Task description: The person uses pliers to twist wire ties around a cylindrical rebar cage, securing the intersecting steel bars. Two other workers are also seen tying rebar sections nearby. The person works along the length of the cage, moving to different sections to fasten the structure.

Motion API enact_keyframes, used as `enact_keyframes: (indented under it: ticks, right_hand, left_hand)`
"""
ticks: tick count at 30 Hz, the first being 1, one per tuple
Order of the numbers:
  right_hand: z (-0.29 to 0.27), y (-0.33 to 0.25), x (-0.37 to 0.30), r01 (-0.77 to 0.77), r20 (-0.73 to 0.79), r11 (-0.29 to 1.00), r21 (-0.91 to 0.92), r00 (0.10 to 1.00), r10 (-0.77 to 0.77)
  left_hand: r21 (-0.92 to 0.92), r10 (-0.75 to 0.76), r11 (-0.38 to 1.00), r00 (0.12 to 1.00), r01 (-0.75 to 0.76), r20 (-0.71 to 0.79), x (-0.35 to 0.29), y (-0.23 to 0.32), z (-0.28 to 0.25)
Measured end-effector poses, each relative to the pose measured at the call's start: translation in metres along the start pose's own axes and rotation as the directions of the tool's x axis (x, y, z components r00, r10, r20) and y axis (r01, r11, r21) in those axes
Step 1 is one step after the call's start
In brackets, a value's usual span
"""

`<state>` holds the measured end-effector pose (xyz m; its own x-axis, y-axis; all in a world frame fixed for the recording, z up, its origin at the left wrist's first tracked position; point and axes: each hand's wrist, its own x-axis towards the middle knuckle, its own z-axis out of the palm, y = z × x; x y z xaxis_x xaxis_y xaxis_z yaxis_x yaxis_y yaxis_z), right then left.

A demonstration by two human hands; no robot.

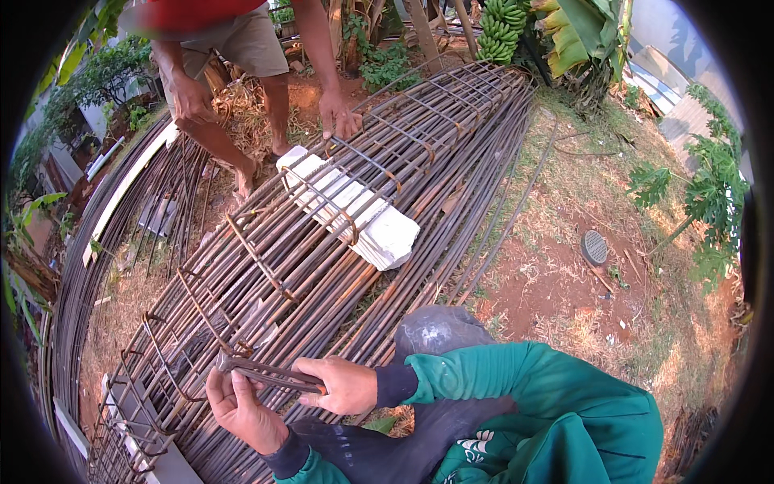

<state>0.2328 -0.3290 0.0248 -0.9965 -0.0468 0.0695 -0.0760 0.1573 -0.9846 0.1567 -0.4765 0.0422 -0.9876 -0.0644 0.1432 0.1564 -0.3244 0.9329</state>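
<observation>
My right hand [343,383] is closed round the handles of dark metal pincers [272,371], where a bit of orange shows. Close to the pincers' head, my left hand [248,410] has its thumb and fingers drawn together; what it pinches is too small to tell. Both hands are over a long bed of rusty steel bars [322,306]. Bent rectangular steel stirrups [258,256] stand up around bars along it. Farther off, white blocks [391,238] lie across the bars, under part of the tied cage.
At the far left a person in shorts stands barefoot, one hand [340,117] at the cage and the other [192,101] by the knee. More bars [72,266] lie at the left with a pale plank [121,194]. A round grate [594,248] sits in the ground at right.
</observation>
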Motion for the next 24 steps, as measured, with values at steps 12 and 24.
enact_keyframes:
  ticks: [12, 24]
  right_hand:
    - [-0.013, 0.014, 0.008, 0.060, -0.039, 0.994, 0.093, 0.998, -0.057]
    - [-0.038, 0.020, 0.000, 0.039, 0.044, 0.976, 0.213, 0.998, -0.049]
  left_hand:
    - [0.157, 0.100, 0.983, 0.995, -0.099, 0.000, 0.020, -0.031, -0.013]
    - [0.239, 0.077, 0.963, 0.980, -0.121, 0.184, 0.022, -0.034, -0.009]
